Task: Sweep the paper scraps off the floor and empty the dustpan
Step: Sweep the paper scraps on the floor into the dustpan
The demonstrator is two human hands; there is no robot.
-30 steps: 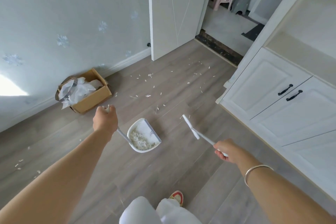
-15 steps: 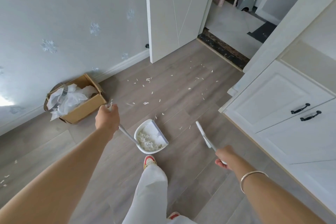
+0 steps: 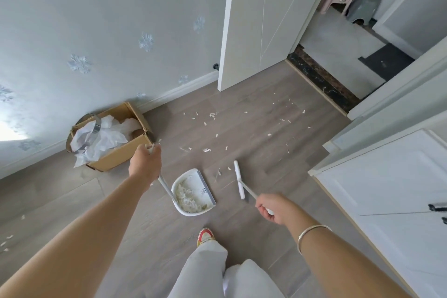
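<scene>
My left hand (image 3: 145, 162) grips the top of the long white handle of a white dustpan (image 3: 202, 187), which sits low over the wooden floor with a heap of paper scraps inside. My right hand (image 3: 273, 208) grips the handle of a white broom (image 3: 238, 182), whose narrow head lies just right of the dustpan's open edge. Small white paper scraps (image 3: 210, 116) are scattered over the floor ahead, toward the door. A few more scraps (image 3: 6, 242) lie at the far left.
A cardboard box (image 3: 118, 155) stuffed with crumpled white paper stands by the wall, left of my left hand. White cabinets (image 3: 387, 184) run along the right. An open white door (image 3: 256, 19) and dark threshold (image 3: 319, 77) lie ahead. My shoe (image 3: 205, 236) is below the dustpan.
I have stepped forward; the scraps and door are nearer. The dustpan and broom moved forward with my hands, and the broom head has turned to lie parallel to the dustpan's edge.
</scene>
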